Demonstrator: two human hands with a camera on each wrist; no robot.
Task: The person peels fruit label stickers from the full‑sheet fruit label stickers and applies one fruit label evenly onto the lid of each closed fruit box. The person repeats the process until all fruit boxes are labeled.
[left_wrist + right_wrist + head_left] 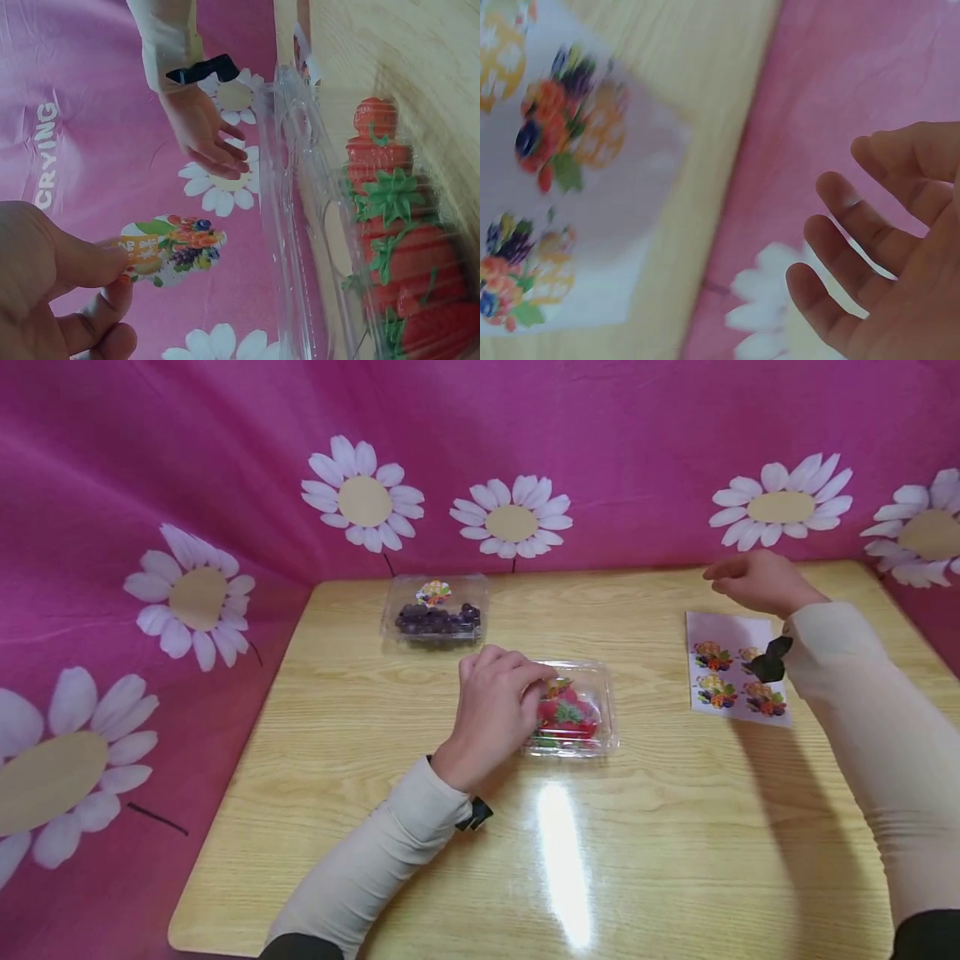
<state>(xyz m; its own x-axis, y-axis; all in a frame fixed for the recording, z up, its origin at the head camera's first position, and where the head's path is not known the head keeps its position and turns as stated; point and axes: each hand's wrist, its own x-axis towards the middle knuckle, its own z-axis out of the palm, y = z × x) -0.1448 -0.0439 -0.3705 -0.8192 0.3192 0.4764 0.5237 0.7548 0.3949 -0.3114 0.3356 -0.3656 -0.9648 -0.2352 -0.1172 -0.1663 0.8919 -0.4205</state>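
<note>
Between thumb and forefinger, my left hand (497, 703) pinches a fruit-picture sticker (180, 250) by one end. It hangs over a clear plastic clamshell box (609, 714), whose lid is down over red strawberries (431, 262) with green leaves. In the head view that hand overlaps the box's left side. My right hand (767, 583) is raised above the far end of a white sticker sheet (705, 625). Its fingers are spread and loosely bent, holding nothing, as the right wrist view shows. Several fruit stickers (574, 120) are still on the sheet, partly hidden by the wrist strap in the head view.
A second clear box (480, 589) with dark grapes (437, 620) stands at the back left, a fruit sticker (433, 592) on its lid. The wooden table (360, 810) ends at a pink flowered cloth (615, 427) behind and to the left.
</note>
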